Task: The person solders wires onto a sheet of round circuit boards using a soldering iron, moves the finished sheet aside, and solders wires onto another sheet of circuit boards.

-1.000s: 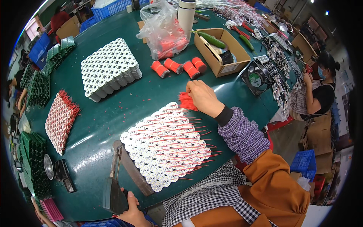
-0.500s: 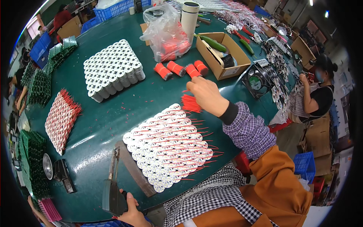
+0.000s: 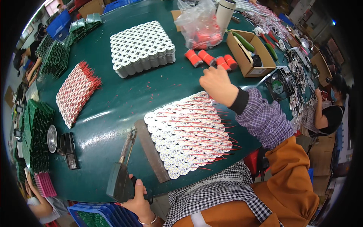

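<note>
Red-wired, the cell block (image 3: pixel 187 136) lies on the bench (image 3: pixel 96 166); the loose wire pile no longer shows beside your curled right hand (image 3: pixel 219 86), its hold unclear; your left hand (image 3: pixel 138 200) grips the soldering gun (image 3: pixel 121 183).

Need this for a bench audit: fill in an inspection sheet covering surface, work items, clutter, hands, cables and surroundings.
Surface: green table, small red scraps scattered on it.
Work items: panel of white discs; flat bar along its left side.
Clutter: plastic bag, flask, cardboard box containing a cucumber, among other things.
Hands: left hand grips a pistol-shaped tool; right hand is at the panel's far corner, fingertip contact unclear.
Cables: red wires across the discs, many ends past the right edge; tool cord not clearly visible.
Surroundings: masked co-worker at right; blue crate below the near edge.
</note>
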`<action>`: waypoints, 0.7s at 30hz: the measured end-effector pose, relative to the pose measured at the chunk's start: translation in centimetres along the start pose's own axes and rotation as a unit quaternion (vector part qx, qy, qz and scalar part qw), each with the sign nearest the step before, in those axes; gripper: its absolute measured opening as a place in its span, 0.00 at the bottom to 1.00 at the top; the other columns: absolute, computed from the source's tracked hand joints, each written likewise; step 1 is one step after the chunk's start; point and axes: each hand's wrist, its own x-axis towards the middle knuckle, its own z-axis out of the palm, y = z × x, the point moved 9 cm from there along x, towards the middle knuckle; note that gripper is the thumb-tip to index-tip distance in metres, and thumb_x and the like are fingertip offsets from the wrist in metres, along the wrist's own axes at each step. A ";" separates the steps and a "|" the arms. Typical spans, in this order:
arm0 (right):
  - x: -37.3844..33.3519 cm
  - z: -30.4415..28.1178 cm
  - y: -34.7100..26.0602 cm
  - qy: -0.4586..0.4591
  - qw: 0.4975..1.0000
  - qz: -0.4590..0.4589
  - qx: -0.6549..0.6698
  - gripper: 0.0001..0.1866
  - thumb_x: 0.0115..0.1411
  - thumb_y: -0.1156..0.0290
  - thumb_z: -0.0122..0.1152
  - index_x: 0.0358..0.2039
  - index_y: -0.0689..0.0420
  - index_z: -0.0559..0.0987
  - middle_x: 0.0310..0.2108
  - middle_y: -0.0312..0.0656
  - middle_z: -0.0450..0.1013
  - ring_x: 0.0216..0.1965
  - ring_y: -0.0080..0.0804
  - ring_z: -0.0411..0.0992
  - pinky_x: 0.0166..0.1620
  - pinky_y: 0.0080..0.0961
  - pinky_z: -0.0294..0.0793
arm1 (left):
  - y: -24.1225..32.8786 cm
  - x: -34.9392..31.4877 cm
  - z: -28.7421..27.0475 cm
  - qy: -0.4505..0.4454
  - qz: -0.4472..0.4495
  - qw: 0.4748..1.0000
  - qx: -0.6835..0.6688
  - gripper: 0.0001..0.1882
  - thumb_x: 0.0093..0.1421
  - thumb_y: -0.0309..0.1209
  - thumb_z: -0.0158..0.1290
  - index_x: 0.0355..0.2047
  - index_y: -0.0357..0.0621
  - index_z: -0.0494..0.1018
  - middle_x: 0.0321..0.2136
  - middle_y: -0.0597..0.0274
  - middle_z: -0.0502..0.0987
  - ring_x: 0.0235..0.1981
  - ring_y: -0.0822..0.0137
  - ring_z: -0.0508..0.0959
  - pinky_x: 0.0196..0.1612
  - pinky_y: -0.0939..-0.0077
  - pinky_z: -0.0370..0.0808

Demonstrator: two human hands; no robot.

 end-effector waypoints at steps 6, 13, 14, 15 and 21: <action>-2.2 -7.7 -7.8 0.214 0.920 -0.049 0.326 0.06 0.50 0.77 0.64 0.31 0.57 0.82 0.31 0.38 0.75 0.36 0.37 0.75 0.36 0.33 0.72 | 0.1 0.4 2.0 -0.040 -0.043 0.997 -0.043 0.24 0.54 0.16 0.62 0.52 0.32 0.72 0.40 0.51 0.80 0.18 0.72 0.72 0.19 0.78 0.68; -3.2 -5.6 -12.5 0.208 0.893 -0.058 0.395 0.08 0.52 0.77 0.63 0.34 0.59 0.81 0.31 0.39 0.73 0.36 0.36 0.74 0.38 0.33 0.73 | -0.5 0.6 2.9 -0.091 -0.015 0.996 0.018 0.24 0.54 0.15 0.62 0.52 0.30 0.72 0.39 0.51 0.80 0.19 0.72 0.74 0.19 0.79 0.69; -3.3 -5.3 -12.5 0.220 0.888 -0.054 0.401 0.08 0.52 0.76 0.61 0.34 0.59 0.80 0.31 0.39 0.71 0.36 0.35 0.73 0.38 0.33 0.73 | -0.8 0.7 2.8 -0.094 0.015 0.995 0.028 0.23 0.54 0.15 0.63 0.51 0.29 0.73 0.39 0.51 0.80 0.20 0.72 0.74 0.20 0.79 0.69; -3.3 -5.0 -12.8 0.219 0.887 -0.055 0.403 0.08 0.52 0.76 0.61 0.34 0.59 0.80 0.31 0.39 0.71 0.36 0.35 0.73 0.38 0.33 0.73 | -1.0 0.6 2.7 -0.098 0.045 0.993 0.039 0.22 0.54 0.15 0.63 0.50 0.29 0.73 0.38 0.52 0.80 0.20 0.73 0.75 0.20 0.80 0.69; -3.4 -4.9 -13.2 0.223 0.880 -0.063 0.415 0.09 0.52 0.76 0.60 0.36 0.59 0.80 0.31 0.39 0.71 0.37 0.35 0.72 0.39 0.32 0.71 | -1.7 0.4 2.6 -0.087 0.066 0.989 0.096 0.16 0.54 0.16 0.64 0.44 0.30 0.77 0.31 0.58 0.81 0.19 0.74 0.75 0.21 0.80 0.70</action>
